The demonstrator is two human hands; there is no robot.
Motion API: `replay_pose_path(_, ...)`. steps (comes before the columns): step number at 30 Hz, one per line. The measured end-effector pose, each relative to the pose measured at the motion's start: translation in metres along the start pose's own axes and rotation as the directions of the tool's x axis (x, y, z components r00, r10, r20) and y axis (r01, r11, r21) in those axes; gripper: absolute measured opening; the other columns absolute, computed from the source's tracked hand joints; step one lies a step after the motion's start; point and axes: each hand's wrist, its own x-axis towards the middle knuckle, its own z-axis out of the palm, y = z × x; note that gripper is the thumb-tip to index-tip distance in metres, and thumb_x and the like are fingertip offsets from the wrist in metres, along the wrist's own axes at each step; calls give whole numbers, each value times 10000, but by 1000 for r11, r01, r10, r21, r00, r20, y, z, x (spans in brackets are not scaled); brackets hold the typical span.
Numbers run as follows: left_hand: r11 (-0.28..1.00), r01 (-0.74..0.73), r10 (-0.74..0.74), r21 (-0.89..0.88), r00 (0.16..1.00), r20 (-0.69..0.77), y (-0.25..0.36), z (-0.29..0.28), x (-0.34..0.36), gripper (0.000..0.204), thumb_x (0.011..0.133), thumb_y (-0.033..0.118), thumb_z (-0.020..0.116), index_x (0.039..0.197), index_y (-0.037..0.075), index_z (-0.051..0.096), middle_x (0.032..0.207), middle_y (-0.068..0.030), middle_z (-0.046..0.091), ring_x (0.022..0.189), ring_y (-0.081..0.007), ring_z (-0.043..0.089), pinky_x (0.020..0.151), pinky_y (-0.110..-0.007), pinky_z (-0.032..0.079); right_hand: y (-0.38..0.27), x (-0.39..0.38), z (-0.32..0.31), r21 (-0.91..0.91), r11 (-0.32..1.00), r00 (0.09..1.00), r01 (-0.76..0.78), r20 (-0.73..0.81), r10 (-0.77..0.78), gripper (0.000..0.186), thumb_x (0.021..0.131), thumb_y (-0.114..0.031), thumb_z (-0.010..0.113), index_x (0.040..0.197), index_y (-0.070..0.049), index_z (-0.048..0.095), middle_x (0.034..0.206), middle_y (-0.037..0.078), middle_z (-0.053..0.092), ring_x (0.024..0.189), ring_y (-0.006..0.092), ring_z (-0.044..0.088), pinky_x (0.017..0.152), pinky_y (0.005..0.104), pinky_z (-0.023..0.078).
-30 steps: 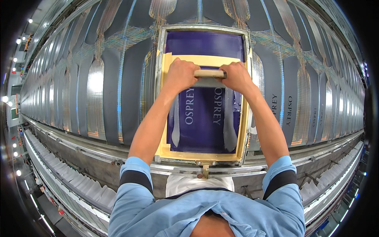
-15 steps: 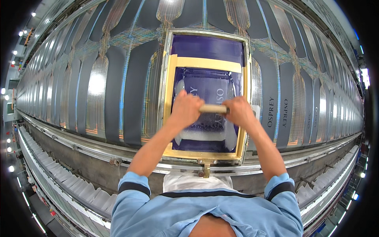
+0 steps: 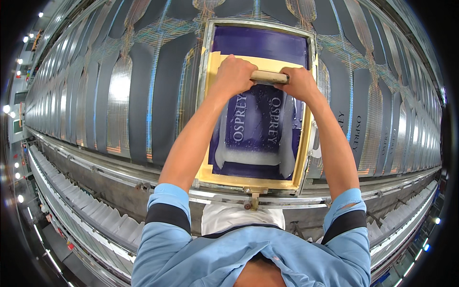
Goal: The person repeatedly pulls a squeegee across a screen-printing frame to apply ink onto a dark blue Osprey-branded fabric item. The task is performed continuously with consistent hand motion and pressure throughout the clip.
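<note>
My left hand (image 3: 235, 75) and my right hand (image 3: 300, 83) are wrapped round the two ends of a squeegee's pale wooden handle (image 3: 268, 77). The squeegee is over the far part of a screen-printing frame (image 3: 207, 91), and its blade is hidden. Purple mesh (image 3: 257, 117) fills the metal frame, bordered with yellow tape (image 3: 224, 59). Two rows of light lettering run along the mesh. Whitish ink (image 3: 248, 157) lies in a band across its near part and in streaks down both sides.
Beneath the frame stretches a long table with dark grey cut panels (image 3: 167, 91) and patterned, shiny strips. Some panels to the right carry dark print. A metal rail (image 3: 119, 170) follows the near edge, and white sheets (image 3: 103, 215) hang in a row below it.
Both hands have pushed the squeegee away from me, from mid-mesh to the far part, and my arms are straighter. More lettering shows behind it. The whole view has shifted slightly.
</note>
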Motion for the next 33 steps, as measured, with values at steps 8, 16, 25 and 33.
replay_pose_path(8,989,-87,76,-116,993,-91,91,37,-197,256,677,133,811,923,153,742,853,1,683,806,-209,652,821,-387,446,-64,-196,59,15,995,994,102,45,-102,338,698,-172,902,994,-100,755,920,106,729,938,311,696,889,451,537)
replay_pose_path(16,994,-48,35,-101,992,-119,107,38,-225,351,640,69,801,981,131,744,971,18,686,918,-207,617,857,-385,431,23,-179,50,303,901,710,-311,-556,432,408,947,-358,714,1175,-20,702,1148,205,718,1089,376,663,955,438,503)
replay_pose_path(25,993,-56,31,-106,974,-223,92,25,-251,356,631,109,775,983,141,727,1008,20,688,942,-204,613,871,-387,429,45,-162,46,603,710,646,-362,-387,658,306,1024,-334,623,974,-37,672,752,71,630,674,167,549,653,369,453)
replay_pose_path(33,1000,17,-20,-21,990,-138,-86,-25,-336,382,617,117,814,992,168,755,989,48,714,949,-179,632,882,-375,430,-159,-78,142,742,659,682,-127,-417,601,254,1008,-295,647,979,-43,639,682,47,556,641,134,505,622,352,437)
